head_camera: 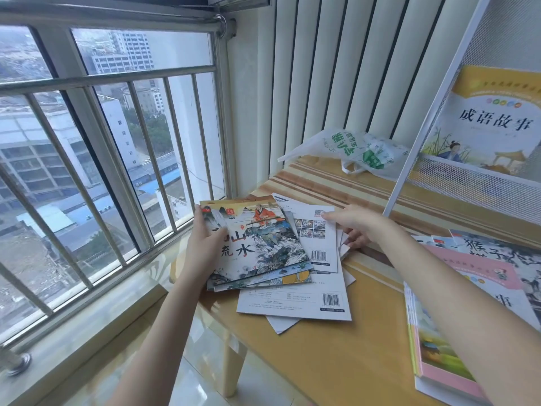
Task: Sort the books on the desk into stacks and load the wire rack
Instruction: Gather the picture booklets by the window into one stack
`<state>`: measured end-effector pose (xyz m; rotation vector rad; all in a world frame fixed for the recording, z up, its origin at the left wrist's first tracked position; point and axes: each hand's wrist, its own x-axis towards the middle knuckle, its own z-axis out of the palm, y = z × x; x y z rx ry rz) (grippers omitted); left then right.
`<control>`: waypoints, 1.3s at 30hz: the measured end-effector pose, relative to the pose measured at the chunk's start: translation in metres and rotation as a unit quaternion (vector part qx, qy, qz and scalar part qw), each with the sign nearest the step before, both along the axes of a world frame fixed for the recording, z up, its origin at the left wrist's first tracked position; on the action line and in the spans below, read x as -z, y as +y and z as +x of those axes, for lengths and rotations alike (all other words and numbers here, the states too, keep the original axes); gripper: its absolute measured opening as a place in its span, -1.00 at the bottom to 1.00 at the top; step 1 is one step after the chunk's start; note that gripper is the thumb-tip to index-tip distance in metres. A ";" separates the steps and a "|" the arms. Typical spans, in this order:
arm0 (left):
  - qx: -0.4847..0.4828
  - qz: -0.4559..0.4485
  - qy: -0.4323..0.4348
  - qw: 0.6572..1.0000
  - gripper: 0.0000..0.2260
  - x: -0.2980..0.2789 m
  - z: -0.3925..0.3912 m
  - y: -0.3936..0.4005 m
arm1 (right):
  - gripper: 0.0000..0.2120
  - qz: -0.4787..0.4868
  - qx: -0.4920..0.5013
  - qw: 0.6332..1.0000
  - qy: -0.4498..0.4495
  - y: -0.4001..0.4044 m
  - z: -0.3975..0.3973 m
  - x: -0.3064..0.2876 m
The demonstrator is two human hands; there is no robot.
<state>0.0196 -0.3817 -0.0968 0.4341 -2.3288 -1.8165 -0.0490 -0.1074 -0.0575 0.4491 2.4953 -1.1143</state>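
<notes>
Wooden worktop [336, 356], window end: fanned picture books [263, 247]. Left hand [202, 247] grip clamps their left edge; right hand [354, 224] pinches white back cover [320, 244], likely squaring 1 stack. Wire rack [480, 183] stands right.

On the desk [366, 347], a fanned pile of books [263, 253] lies at the left edge, a stack [439, 347] at right, the rack [480, 171] behind it, a bag [363, 153] between rack and wall.

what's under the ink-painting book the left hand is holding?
Under the ink-painting book, gripped by the left hand, colourful picture-book edges fan out, over white back covers with barcodes. Their fronts are hidden.
</notes>
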 end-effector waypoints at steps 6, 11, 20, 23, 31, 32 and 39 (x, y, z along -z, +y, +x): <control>-0.005 0.032 0.009 0.999 -0.30 -0.001 0.004 0.000 | -0.40 0.142 -0.123 0.971 0.147 -0.015 -0.028 0.010; -0.007 0.038 0.029 0.999 -0.30 0.004 0.004 -0.006 | -0.37 0.154 -0.159 0.968 0.121 -0.022 -0.031 0.009; 0.002 -0.010 0.020 1.000 -0.32 0.005 0.004 0.001 | -0.30 0.141 -0.220 0.964 -0.042 -0.003 -0.025 -0.014; -0.007 -0.025 0.025 0.999 -0.32 0.004 0.004 0.005 | -0.22 0.050 -0.166 0.981 -0.083 -0.003 -0.027 -0.018; -0.060 -0.061 0.014 0.996 -0.33 0.003 0.002 0.016 | 0.13 -0.028 -0.181 0.975 -0.124 0.006 -0.015 -0.003; -0.061 -0.062 0.014 0.996 -0.34 0.002 0.002 0.018 | 0.09 -0.053 -0.182 0.976 -0.108 0.010 -0.014 0.002; -0.056 -0.071 0.044 0.995 -0.35 0.000 0.003 0.023 | -0.72 -0.212 -0.150 0.963 -0.073 0.019 0.013 0.011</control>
